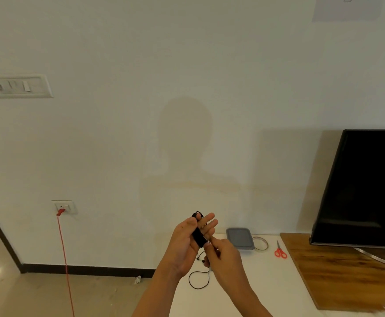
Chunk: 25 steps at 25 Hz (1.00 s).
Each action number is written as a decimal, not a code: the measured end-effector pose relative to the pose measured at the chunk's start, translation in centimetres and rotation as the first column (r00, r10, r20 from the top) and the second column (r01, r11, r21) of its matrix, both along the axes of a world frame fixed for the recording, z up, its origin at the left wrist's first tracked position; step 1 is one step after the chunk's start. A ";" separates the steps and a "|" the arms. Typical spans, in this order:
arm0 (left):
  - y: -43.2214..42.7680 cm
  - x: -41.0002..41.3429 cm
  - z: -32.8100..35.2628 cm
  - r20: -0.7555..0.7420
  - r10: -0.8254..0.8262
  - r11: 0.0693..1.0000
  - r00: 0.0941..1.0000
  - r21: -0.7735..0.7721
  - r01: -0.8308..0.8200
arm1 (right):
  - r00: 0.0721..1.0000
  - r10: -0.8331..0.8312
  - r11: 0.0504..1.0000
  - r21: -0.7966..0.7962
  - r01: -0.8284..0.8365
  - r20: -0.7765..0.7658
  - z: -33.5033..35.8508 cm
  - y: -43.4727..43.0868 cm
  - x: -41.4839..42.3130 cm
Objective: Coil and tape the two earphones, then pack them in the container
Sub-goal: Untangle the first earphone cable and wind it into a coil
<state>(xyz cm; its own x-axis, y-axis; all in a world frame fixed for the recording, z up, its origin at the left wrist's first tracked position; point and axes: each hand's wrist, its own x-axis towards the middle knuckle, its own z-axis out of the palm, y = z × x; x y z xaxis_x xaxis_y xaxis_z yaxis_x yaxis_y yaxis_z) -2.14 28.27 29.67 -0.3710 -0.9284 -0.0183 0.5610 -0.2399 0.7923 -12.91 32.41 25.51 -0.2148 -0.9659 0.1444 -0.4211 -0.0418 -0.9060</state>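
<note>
Winding 1 earphone (198, 236) into a coil; taping and packing are judged still to do.

Nearest, below the hands, a loose loop (199, 280) of its cable lies on the table (255, 284). Above it, the left hand (187, 239) holds the black coil round its fingers, and the right hand (221, 255) pinches the free cable just beside the coil. Beyond the right hand sit the lidded grey container (239, 239), the tape roll (260, 244) and red scissors (280, 250). No 2nd earphone shows.
</note>
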 end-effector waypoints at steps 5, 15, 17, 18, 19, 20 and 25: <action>-0.6 0.8 0.6 0.038 -0.011 0.999 0.999 -0.029 0.012 | 0.962 -0.093 0.984 -0.122 0.128 0.257 0.5 0.5 -0.7; -0.3 1.2 0.8 0.167 -0.044 0.999 0.985 -0.006 0.046 | 0.999 0.029 0.943 -0.332 -0.018 0.030 1.5 0.6 -1.7; -0.2 1.4 0.8 0.137 -0.070 0.998 0.988 0.002 0.070 | 0.992 0.101 0.931 -0.344 -0.120 -0.074 2.1 0.6 -2.2; -0.1 1.4 0.9 0.120 -0.078 0.997 0.990 0.004 0.078 | 0.983 0.123 0.921 -0.354 -0.163 -0.134 2.5 0.5 -2.4; 0.0 1.4 1.0 0.107 -0.080 0.997 0.991 0.006 0.080 | 0.975 0.134 0.913 -0.359 -0.191 -0.178 2.7 0.4 -2.7; -0.1 1.4 1.0 0.100 -0.078 0.997 0.992 0.008 0.077 | 0.970 0.142 0.911 -0.356 -0.206 -0.198 3.0 0.2 -2.9; -0.1 1.3 1.1 0.080 -0.069 0.997 0.994 0.028 0.066 | 0.986 0.154 0.927 -0.336 -0.164 -0.057 3.3 0.5 -2.5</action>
<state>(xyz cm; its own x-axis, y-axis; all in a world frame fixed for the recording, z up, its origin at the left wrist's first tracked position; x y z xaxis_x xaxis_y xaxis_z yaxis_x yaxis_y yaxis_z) -0.82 28.20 30.74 -0.4292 -0.9002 -0.0738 0.4771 -0.2953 0.8278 -15.46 32.88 28.81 -0.0533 -0.8797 0.4726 -0.4091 -0.4125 -0.8139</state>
